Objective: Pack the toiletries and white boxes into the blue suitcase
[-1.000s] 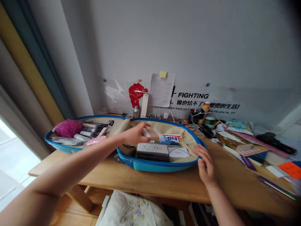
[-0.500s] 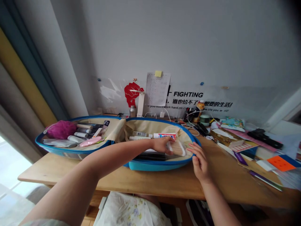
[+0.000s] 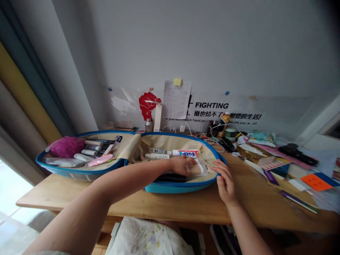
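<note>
A blue oval suitcase point(image 3: 183, 186) lies open on the wooden desk point(image 3: 164, 207), its beige lining showing. My left hand point(image 3: 183, 165) reaches into the right half and holds a clear pack of cotton swabs point(image 3: 198, 168) down on a dark flat box. My right hand point(image 3: 225, 181) rests on the right rim of that half, fingers spread. Behind my left hand lie a red-and-white toothpaste box point(image 3: 187, 153) and two small bottles point(image 3: 157, 153). The left half point(image 3: 79, 166) holds a magenta bath puff point(image 3: 66, 146) and several tubes.
The desk's right side is crowded with papers, a brown box point(image 3: 251, 153), an orange cube point(image 3: 316, 181), pens and cables. Bottles and a charger stand along the wall under a "FIGHTING" sticker point(image 3: 211, 105). A floral cloth point(image 3: 148, 237) lies below the desk edge. Curtains hang at left.
My left hand carried the cotton swab pack from the back of the right half to its front right and lowered it onto the items there. My right hand stayed on the rim.
</note>
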The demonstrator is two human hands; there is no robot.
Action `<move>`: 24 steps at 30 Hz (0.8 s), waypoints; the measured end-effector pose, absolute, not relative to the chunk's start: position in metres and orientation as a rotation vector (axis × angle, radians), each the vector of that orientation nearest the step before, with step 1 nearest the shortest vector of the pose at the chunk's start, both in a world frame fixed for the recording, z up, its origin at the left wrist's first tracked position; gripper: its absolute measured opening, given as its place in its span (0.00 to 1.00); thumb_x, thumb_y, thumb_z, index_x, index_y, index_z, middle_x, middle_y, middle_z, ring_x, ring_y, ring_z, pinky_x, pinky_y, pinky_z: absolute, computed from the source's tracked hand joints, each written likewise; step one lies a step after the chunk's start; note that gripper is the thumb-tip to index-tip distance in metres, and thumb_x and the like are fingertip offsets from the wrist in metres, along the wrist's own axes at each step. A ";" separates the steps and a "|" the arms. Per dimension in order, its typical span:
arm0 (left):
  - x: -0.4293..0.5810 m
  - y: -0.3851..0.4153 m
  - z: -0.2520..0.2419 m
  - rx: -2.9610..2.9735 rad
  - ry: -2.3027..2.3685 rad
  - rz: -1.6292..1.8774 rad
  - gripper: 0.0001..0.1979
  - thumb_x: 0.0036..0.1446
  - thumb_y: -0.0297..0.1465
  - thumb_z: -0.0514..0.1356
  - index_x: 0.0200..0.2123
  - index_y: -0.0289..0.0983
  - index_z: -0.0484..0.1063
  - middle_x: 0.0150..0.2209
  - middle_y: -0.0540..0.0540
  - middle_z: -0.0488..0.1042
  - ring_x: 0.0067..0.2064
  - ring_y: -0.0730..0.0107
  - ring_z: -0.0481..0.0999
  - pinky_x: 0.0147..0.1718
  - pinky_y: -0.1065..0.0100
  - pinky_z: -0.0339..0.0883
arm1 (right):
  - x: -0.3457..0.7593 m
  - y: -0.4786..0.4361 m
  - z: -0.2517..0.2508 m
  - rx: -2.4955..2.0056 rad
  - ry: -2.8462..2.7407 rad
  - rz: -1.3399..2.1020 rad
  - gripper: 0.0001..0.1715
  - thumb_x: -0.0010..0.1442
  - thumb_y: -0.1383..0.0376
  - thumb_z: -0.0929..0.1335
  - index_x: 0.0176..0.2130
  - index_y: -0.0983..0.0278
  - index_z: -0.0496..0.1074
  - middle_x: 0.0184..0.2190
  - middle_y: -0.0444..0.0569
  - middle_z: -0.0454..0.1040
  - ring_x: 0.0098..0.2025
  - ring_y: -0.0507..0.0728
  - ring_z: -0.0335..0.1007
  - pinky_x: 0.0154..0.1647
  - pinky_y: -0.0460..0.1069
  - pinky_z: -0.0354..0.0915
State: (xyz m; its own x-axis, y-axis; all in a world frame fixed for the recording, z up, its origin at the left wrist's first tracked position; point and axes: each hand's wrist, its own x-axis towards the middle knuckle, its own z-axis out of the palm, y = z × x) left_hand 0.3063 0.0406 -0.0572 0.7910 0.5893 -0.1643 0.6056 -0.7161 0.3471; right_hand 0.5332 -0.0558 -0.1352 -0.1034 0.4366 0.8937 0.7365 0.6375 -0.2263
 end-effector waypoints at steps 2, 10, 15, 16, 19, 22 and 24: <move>0.305 0.037 -0.055 2.611 0.783 -0.060 0.38 0.52 0.39 0.68 0.65 0.43 0.61 0.58 0.37 0.68 0.61 0.47 0.69 0.60 0.52 0.63 | 0.533 -0.056 -0.135 -0.966 -1.737 -0.330 0.19 0.70 0.60 0.59 0.48 0.60 0.76 0.51 0.56 0.77 0.62 0.64 0.68 0.60 0.64 0.68; 0.302 0.040 -0.054 2.594 0.606 -0.132 0.37 0.48 0.34 0.68 0.62 0.43 0.64 0.56 0.40 0.69 0.59 0.50 0.70 0.58 0.56 0.66 | 0.535 -0.056 -0.137 -0.984 -1.724 -0.310 0.20 0.70 0.58 0.59 0.48 0.60 0.77 0.51 0.56 0.77 0.62 0.64 0.68 0.60 0.65 0.68; 0.303 0.039 -0.056 2.553 0.614 -0.037 0.32 0.53 0.39 0.67 0.60 0.40 0.66 0.60 0.38 0.66 0.62 0.49 0.67 0.60 0.55 0.64 | 0.534 -0.056 -0.136 -0.967 -1.730 -0.305 0.19 0.70 0.59 0.59 0.48 0.59 0.76 0.52 0.55 0.77 0.62 0.64 0.68 0.60 0.65 0.68; 0.303 0.038 -0.056 2.547 0.607 0.001 0.31 0.55 0.40 0.66 0.60 0.39 0.66 0.61 0.37 0.65 0.63 0.50 0.66 0.62 0.55 0.63 | 0.533 -0.056 -0.136 -0.966 -1.726 -0.298 0.19 0.70 0.58 0.59 0.48 0.59 0.76 0.51 0.55 0.77 0.62 0.64 0.68 0.60 0.65 0.68; 0.305 0.036 -0.058 2.565 0.530 0.086 0.28 0.59 0.40 0.64 0.61 0.38 0.67 0.66 0.37 0.61 0.67 0.52 0.63 0.65 0.56 0.58 | 0.533 -0.055 -0.136 -0.963 -1.706 -0.289 0.19 0.70 0.58 0.60 0.47 0.60 0.76 0.51 0.55 0.78 0.62 0.64 0.69 0.60 0.64 0.68; 0.307 0.038 -0.061 2.576 0.423 0.114 0.26 0.60 0.35 0.64 0.61 0.38 0.68 0.66 0.37 0.64 0.67 0.54 0.64 0.66 0.57 0.57 | 0.533 -0.055 -0.136 -0.971 -1.711 -0.295 0.19 0.70 0.58 0.59 0.47 0.60 0.76 0.51 0.56 0.78 0.62 0.64 0.69 0.59 0.64 0.69; 0.308 0.039 -0.063 2.561 0.380 0.102 0.25 0.61 0.32 0.63 0.61 0.38 0.68 0.64 0.38 0.67 0.65 0.55 0.67 0.65 0.57 0.59 | 0.533 -0.055 -0.136 -0.982 -1.721 -0.295 0.20 0.70 0.58 0.59 0.47 0.60 0.77 0.51 0.56 0.78 0.62 0.64 0.69 0.60 0.65 0.69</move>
